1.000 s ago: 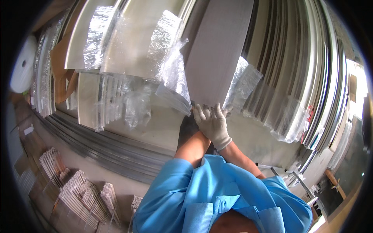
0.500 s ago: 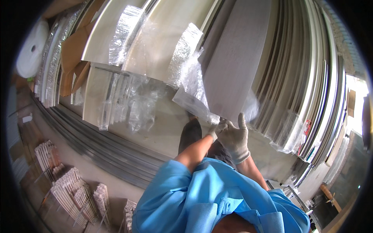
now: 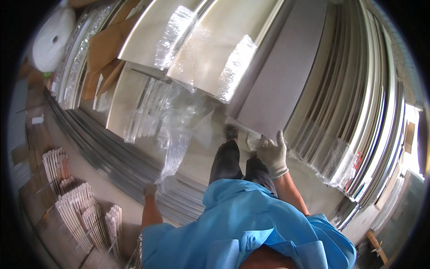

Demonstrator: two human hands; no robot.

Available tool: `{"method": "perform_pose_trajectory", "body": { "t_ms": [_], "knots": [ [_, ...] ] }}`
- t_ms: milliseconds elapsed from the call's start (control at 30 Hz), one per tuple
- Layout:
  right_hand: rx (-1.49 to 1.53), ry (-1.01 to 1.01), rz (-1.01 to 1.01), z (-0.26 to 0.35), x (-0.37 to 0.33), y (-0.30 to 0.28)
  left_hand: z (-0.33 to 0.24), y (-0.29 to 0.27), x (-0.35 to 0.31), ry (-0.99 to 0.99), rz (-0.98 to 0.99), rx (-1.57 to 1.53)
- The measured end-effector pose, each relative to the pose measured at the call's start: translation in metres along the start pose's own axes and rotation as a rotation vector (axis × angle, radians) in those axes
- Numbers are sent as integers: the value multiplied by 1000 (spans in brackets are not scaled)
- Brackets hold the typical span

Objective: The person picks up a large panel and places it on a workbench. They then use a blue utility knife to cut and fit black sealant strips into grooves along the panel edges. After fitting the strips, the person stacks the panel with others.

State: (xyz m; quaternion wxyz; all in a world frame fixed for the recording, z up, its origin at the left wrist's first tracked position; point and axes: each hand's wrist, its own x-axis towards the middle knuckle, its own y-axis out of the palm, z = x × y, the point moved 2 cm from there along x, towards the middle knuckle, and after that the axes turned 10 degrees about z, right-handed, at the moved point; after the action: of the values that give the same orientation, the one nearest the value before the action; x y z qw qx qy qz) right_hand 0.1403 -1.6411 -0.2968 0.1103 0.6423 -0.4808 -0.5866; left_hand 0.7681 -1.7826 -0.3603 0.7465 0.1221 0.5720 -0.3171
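My left hand [image 3: 151,190], in a pale glove, is out to the left and closed on a strip of clear plastic film [image 3: 174,154]. The film trails upward from it, blurred by motion. In front of my legs, my right hand [image 3: 273,157], also gloved, is at the near end of a long grey panel [image 3: 282,80]. Its thumb points up at the panel's end and its fingers curl against the edge, partly hidden. That end of the panel is bare of film.
Cream panels [image 3: 215,49] with film bands lie left of the grey one. Stacked long profiles [image 3: 349,89] stand on the right. Dark strips [image 3: 121,161] run along the floor at left, near bundles of pale pieces [image 3: 80,210]. Cardboard [image 3: 105,49] and a white roll [image 3: 53,38] are far left.
My left hand has swung away from the grey panel's end to the left, taking the plastic film off with it. My right hand has stayed at the panel's end.
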Motion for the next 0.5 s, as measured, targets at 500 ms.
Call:
{"method": "perform_pose_trajectory", "body": {
  "t_ms": [500],
  "knots": [
    [-1453, -18, 35, -28, -39, 121, -301, -470, -182, 813, -995, -1150]
  ]
}}
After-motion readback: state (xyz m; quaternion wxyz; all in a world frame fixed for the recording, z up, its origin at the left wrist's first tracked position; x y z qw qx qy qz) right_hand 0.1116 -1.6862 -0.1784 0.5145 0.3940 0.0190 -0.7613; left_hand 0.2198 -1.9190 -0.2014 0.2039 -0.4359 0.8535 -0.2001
